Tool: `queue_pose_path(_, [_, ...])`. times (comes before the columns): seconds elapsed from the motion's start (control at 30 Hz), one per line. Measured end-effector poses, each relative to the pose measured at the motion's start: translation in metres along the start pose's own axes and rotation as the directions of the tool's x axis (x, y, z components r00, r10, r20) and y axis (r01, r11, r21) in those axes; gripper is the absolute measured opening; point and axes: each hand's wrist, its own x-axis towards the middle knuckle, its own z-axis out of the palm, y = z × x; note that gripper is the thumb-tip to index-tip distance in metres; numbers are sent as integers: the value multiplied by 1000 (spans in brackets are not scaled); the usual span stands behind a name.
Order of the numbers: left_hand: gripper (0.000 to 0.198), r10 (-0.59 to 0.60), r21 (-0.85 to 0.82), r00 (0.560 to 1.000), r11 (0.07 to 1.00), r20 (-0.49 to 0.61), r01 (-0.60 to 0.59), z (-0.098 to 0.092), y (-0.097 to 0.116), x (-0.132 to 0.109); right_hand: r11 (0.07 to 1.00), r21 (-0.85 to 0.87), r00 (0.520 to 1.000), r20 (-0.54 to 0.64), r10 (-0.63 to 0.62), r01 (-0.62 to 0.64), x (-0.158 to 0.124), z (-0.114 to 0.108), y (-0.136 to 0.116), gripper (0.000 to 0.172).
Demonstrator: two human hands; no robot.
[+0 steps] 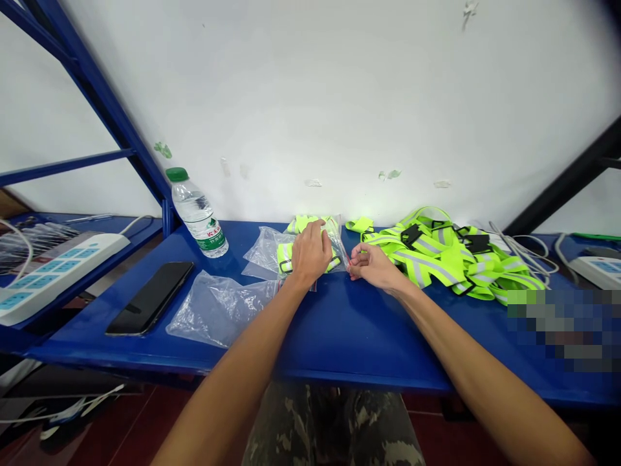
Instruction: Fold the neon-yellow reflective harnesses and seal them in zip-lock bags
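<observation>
A clear plastic zip bag [334, 236] holds a folded fluorescent yellow reflective vest [303, 224] and lies on the blue shelf [359, 330]. My left hand [310, 254] presses down on the bag from above and covers its middle. My right hand [373, 266] pinches the bag's right edge between thumb and fingertips, near a small red mark. To the right, a tangled pile of reflective vests [436, 255] with black buckles lies close to my right hand.
An empty-looking plastic bag [218, 310] and a black smartphone [150, 298] lie left on the shelf. Behind them stands a water bottle [198, 213] with a green cap. Power strips [53, 278] and white cables sit at both sides; a blue rack upright [121, 123] rises left.
</observation>
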Motion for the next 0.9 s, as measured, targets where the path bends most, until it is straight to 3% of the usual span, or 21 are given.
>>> queue_pose_path(0.37, [27, 10, 7, 1000, 1000, -14, -10, 1, 0, 0, 991, 114, 994, -97, -57, 68, 1, 8, 0, 42])
queue_pose_path(0.9, [27, 13, -15, 1000, 1000, -4, -13, 0, 1, -2, 987, 95, 978, -178, -113, 131, 6, 11, 8, 49])
